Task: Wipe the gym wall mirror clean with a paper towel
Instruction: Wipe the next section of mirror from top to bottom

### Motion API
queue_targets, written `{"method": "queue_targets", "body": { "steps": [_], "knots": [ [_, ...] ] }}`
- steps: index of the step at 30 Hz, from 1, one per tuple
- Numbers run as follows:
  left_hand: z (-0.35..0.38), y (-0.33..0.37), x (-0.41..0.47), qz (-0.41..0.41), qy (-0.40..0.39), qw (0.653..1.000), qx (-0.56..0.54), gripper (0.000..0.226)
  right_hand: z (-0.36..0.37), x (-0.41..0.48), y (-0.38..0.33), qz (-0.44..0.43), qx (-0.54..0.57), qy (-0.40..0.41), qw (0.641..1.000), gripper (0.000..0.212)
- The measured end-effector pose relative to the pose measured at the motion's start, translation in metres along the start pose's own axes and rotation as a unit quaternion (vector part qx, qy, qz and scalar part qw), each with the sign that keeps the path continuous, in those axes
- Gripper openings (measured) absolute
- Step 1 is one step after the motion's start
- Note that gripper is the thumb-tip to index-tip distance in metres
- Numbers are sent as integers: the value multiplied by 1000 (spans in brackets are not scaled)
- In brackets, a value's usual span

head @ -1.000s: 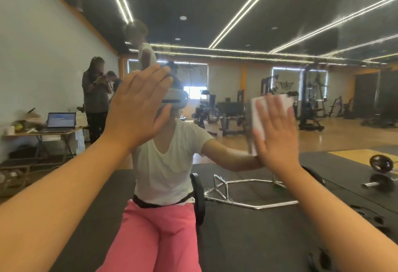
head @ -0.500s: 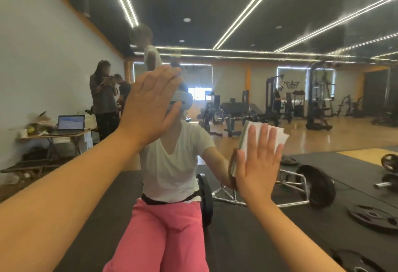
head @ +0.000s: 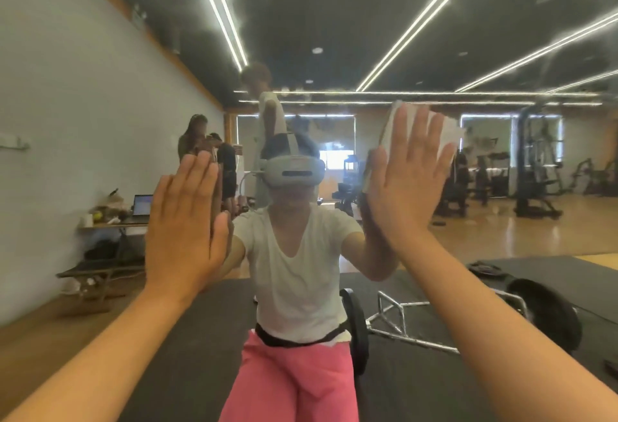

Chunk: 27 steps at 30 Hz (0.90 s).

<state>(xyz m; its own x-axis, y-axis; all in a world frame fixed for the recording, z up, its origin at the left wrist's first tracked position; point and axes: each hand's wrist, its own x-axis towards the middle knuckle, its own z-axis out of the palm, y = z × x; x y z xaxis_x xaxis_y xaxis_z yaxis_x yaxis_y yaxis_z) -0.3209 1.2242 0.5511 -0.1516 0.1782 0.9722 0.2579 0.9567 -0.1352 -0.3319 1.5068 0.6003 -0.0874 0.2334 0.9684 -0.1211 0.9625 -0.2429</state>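
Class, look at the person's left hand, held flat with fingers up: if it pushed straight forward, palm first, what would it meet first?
The left hand would meet the glass wall mirror itself; it may already be touching, since depth is unclear.

Both hands, the left (head: 187, 221) and the right (head: 409, 187), lie flat on the mirror (head: 334, 37), bare glass all around them.

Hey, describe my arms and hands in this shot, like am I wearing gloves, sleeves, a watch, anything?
Both forearms are bare: no sleeves reach them, and no gloves. The left hand and right hand show no rings, watch or wristband from this side. The mirror reflects a short-sleeved white T-shirt.
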Motion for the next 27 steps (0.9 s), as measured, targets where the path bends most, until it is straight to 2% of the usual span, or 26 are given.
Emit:
{"method": "queue_targets", "body": {
  "steps": [5,12,16,19,27],
  "knots": [
    [2,-2,-2,15,0,1000,11,67,13,-28,-64,-90,12,-14,996,59],
    [2,-7,-2,24,17,998,-48,63,26,-58,-139,-223,27,-46,973,57],
    [1,-11,-1,26,7,998,-60,64,26,-61,-139,-244,28,-43,968,58],
    [-1,-3,-14,-2,29,997,-75,61,26,-75,-135,-262,40,-50,963,58],
    [13,6,-104,9,-7,998,-56,64,26,-166,-113,-277,53,-77,956,56]
  ]
}}
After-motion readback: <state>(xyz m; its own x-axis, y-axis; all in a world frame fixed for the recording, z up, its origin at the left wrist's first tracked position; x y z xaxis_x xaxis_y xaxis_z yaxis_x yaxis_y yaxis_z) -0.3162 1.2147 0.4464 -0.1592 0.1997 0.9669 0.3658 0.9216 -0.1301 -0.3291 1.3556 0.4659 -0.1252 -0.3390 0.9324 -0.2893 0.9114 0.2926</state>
